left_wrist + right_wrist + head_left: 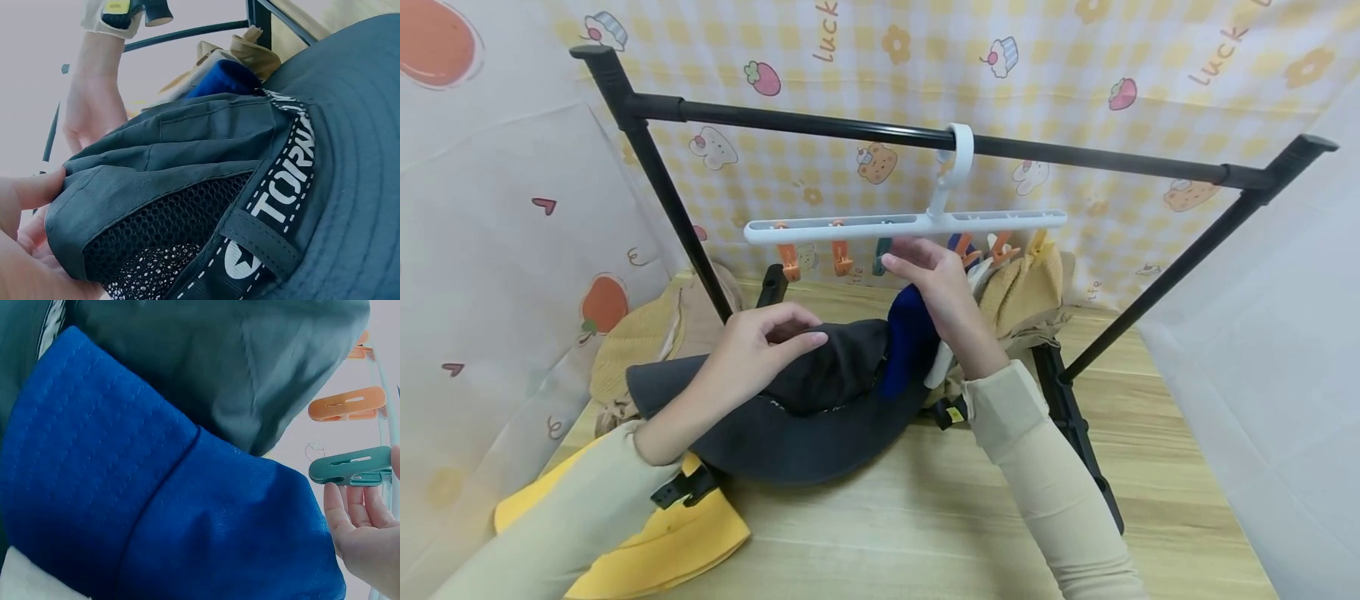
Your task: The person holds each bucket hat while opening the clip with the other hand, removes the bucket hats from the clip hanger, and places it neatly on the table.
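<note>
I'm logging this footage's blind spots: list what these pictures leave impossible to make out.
Head view: part of the yellow hat, behind the left sleeve.
Left wrist view: some fingertips of the left hand, hidden by the dark hat.
Left wrist view: the full wording on the band, which curves out of sight.
Right wrist view: most of the thumb of the right hand, cut off by the right edge.

Dark hat point(820, 442): matt cloth is seen, with rough open mesh point(181, 212) set into crown. Blue hat point(169, 469): matt woven cloth, brim ridged by stitching. Smooth plastic is noted in hanger point(917, 225) and green clip point(350, 466); gloss is seen along the black rail point(850, 127). Desk point(865, 533): smooth, wood-grained. Yellow hat point(670, 546): matt, felt-like cloth.
</note>
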The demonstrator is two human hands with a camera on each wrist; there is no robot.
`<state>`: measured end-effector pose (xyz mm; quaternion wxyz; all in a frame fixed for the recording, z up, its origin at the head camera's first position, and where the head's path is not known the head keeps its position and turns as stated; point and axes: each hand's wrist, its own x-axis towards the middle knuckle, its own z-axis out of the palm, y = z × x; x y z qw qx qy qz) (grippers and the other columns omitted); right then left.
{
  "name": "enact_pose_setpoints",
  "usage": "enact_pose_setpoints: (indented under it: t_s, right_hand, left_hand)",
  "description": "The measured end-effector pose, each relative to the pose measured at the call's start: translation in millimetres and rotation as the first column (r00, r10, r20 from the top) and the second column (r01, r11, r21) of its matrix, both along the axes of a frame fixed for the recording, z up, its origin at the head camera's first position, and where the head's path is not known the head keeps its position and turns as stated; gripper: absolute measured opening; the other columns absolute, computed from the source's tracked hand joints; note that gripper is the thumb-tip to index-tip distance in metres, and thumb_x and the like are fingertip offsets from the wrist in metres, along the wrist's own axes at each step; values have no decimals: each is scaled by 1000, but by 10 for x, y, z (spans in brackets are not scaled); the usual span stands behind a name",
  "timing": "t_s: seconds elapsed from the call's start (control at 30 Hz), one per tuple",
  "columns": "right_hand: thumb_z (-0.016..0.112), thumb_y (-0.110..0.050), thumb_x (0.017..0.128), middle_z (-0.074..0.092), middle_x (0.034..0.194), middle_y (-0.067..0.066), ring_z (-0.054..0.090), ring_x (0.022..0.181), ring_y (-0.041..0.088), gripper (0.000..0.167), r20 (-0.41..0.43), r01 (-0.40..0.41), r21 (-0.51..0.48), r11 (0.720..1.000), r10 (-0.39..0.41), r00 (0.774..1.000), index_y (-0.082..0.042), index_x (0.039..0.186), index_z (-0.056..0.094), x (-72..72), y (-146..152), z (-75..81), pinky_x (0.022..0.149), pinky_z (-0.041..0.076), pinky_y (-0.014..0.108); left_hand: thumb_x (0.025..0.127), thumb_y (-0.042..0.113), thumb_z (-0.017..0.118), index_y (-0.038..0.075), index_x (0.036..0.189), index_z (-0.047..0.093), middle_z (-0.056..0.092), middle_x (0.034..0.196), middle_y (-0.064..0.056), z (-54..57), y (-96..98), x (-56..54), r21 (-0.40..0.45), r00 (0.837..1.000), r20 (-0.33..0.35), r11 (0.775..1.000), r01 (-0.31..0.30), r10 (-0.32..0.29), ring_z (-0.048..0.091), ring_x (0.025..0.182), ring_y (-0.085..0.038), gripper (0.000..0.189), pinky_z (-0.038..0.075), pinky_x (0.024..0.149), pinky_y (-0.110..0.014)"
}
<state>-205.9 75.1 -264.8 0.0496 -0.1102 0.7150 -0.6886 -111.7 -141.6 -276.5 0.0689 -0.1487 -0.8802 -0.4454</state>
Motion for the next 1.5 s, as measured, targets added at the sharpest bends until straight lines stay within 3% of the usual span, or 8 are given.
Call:
enact_pose_setpoints:
  t_s: [0.2, 0.43, 0.77, 0.9, 1.03, 1.3, 1.4, 1.5]
  right_hand:
    - [62, -18, 89, 55, 129, 12, 50, 119, 18, 40, -18, -13, 5, 1000, 13, 1000, -1, 125, 54, 6, 12, 5, 106, 35, 35]
    - [62, -17, 89, 55, 129, 11, 50, 120, 19, 41, -25, -25, 3, 1000, 25, 999, -1, 126, 53, 19, 5, 3, 105, 36, 35]
    - [62, -18, 89, 55, 129, 11, 50, 120, 19, 41, -17, -23, 17, 1000, 24, 1000, -2, 126, 53, 8, 10, -17, 105, 36, 36]
    - [62, -18, 89, 55, 129, 11, 50, 120, 19, 41, -22, -23, 22, 999, 24, 999, -2, 126, 53, 12, 10, -8, 105, 36, 35]
    - [62, -17, 89, 54, 129, 12, 49, 120, 19, 41, -26, -25, 24, 999, 26, 999, -1, 127, 53, 13, 6, 1, 105, 36, 35]
    - [61, -16, 90, 55, 128, 12, 50, 119, 19, 40, -24, -29, 21, 999, 29, 999, -1, 126, 53, 9, -1, -3, 105, 37, 35]
    - [61, -16, 90, 54, 129, 12, 50, 119, 20, 41, -22, -29, 21, 999, 30, 999, -1, 127, 52, 3, 2, -6, 105, 37, 34]
    - [61, -16, 90, 54, 129, 12, 50, 120, 19, 41, -23, -26, 25, 999, 26, 999, -1, 127, 52, 3, 2, -6, 106, 36, 35]
  left_hand:
    - [88, 21, 65, 16, 94, 69, 68, 87, 2, 122, -21, 210, -38, 998, 5, 997, 67, -67, 59, 72, -10, 9, 49, 63, -24]
    - [86, 16, 66, 20, 90, 68, 66, 86, 8, 120, -44, 480, -97, 991, -29, 987, 129, -132, 58, 72, -3, 6, 50, 64, -23]
    - [82, 11, 70, 24, 87, 66, 62, 80, 13, 111, -270, 725, -112, 989, -123, 991, 68, -82, 49, 64, -3, 14, 42, 55, -19]
    - [82, 10, 70, 25, 87, 66, 63, 81, 13, 108, -346, 761, -90, 991, -107, 993, 71, -80, 53, 67, -3, 16, 46, 59, -18]
    - [84, 10, 67, 22, 90, 66, 63, 82, 10, 82, -345, 766, -31, 988, -48, 989, 147, -148, 54, 68, -5, 14, 46, 59, -20]
    - [89, 18, 62, 17, 95, 65, 63, 87, 4, -13, -191, 748, 116, 953, 140, 960, 253, -268, 56, 70, -8, 7, 48, 61, -23]
    - [90, 19, 61, 15, 95, 64, 63, 87, 1, -88, -116, 693, 157, 939, 183, 952, 264, -291, 56, 71, -9, 7, 48, 63, -24]
    - [90, 18, 61, 11, 95, 64, 62, 84, -1, -184, -67, 562, 171, 938, 186, 950, 262, -292, 54, 69, -8, 9, 47, 62, -24]
